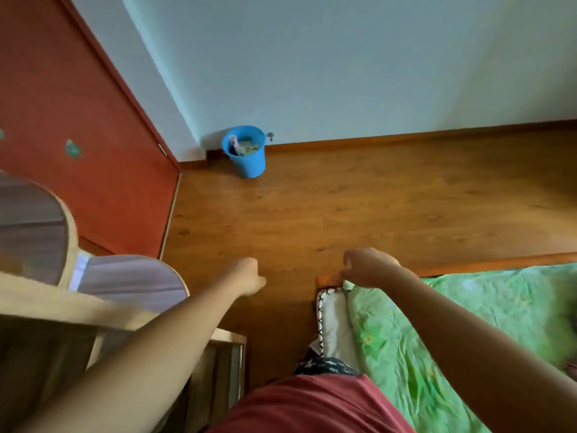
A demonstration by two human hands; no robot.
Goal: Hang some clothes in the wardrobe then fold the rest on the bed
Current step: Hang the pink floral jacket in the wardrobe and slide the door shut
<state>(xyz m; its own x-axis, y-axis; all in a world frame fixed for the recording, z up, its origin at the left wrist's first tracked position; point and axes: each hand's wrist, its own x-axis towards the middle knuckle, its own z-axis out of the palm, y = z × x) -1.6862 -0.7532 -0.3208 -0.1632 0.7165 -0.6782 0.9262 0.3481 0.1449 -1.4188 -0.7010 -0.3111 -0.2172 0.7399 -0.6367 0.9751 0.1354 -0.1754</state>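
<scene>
Here the right hand (370, 267) is reaching to the near corner of the bed (499, 263). Its curled fingers are pinching the corner of the green bedsheet (468, 323), which is lying crumpled and softly creased over a white mattress (332, 320) edged with black-and-white cross-patterned piping. Well apart to the left, the left hand (248, 275) is hovering over the glossy wooden floor (343, 207), fingers curled into a fist and holding nothing. A round blue plastic bucket (248, 160) is standing against the pale wall, near a smooth red-brown door (78, 104). A pale wooden unit (71, 232) with rounded panels is showing blurred at the left edge.
</scene>
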